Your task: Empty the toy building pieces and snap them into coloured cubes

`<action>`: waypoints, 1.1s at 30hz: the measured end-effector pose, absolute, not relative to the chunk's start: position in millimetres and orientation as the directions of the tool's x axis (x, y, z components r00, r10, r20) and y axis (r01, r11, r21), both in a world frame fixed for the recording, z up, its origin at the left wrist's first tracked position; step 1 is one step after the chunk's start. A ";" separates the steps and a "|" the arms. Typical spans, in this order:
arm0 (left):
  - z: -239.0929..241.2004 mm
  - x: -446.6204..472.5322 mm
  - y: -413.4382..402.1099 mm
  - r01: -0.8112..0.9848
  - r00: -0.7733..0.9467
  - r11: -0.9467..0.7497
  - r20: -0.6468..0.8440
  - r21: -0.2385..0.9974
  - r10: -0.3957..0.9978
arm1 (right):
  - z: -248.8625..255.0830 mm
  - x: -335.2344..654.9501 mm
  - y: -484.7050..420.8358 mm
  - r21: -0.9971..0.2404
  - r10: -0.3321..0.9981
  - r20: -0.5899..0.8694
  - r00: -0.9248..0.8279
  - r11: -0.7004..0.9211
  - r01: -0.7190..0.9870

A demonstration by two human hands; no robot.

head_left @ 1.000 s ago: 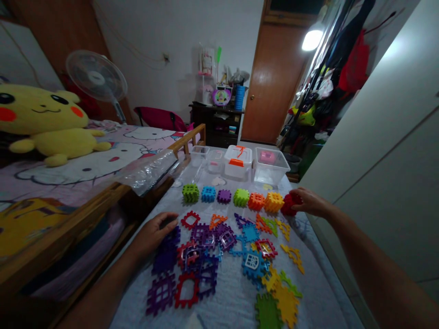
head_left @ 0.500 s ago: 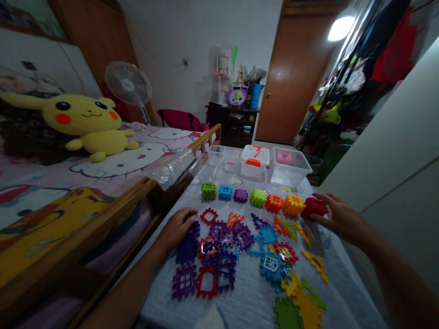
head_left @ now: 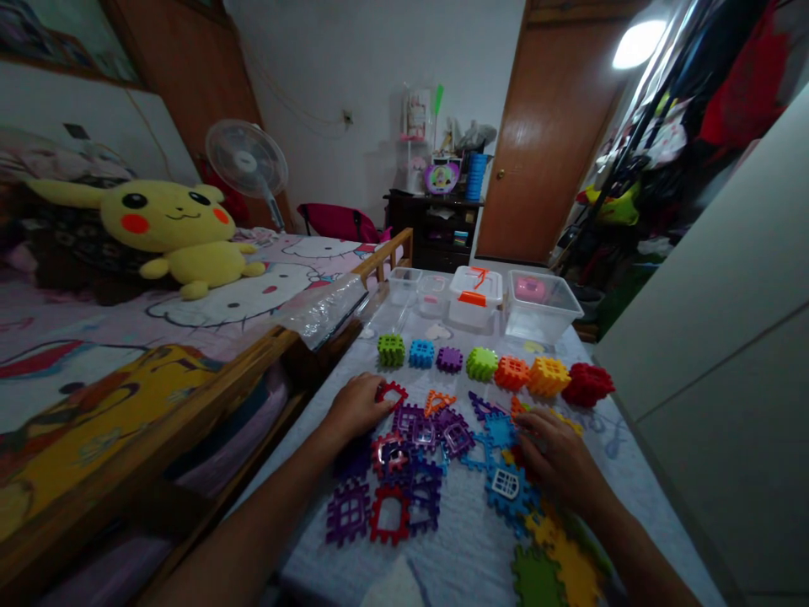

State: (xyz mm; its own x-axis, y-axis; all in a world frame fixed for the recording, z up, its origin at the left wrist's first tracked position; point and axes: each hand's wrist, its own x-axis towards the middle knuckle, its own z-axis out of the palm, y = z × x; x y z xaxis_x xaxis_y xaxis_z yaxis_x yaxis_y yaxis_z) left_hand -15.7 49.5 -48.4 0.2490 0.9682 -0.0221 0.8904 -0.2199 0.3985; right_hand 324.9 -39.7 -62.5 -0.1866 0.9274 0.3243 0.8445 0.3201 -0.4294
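My left hand point(head_left: 359, 406) reaches over the left part of the loose pieces, its fingers closed on the left edge of a small red frame piece point(head_left: 393, 394). Below it lie purple interlocking pieces point(head_left: 349, 510) and a red arch frame point(head_left: 389, 514). My right hand point(head_left: 556, 455) hovers low over the right-hand pieces, fingers apart, beside a light blue square piece point(head_left: 500, 430). It largely covers a red piece under it. Near its fingertips an orange piece point(head_left: 517, 406) shows partly. A blue piece with a white window point(head_left: 506, 485) lies to its left.
A row of stacked pieces by colour runs across the table, ending in a red stack point(head_left: 587, 385) at right. Behind stand clear plastic boxes point(head_left: 543, 308) and a white-lidded box point(head_left: 475, 295). A wooden bed rail point(head_left: 253, 354) borders the left side.
My right hand has left the red stack and come left and nearer, over the loose pieces. My left hand has moved from the dark purple pieces to the small red frame piece.
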 end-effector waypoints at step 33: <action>-39.5 9.3 53.2 0.835 0.355 -0.461 0.346 0.300 0.869 | -61.2 329.2 -43.3 -0.534 0.941 0.335 -0.051 0.234 0.812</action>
State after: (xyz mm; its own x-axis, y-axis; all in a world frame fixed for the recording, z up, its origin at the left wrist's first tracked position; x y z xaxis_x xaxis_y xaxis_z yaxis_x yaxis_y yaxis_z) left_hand 9.3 53.2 -39.5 0.3552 0.8686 0.3455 0.8352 -0.4609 0.3001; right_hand 329.2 -43.3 -61.2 -0.0512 0.9408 0.3351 0.8122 0.2345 -0.5341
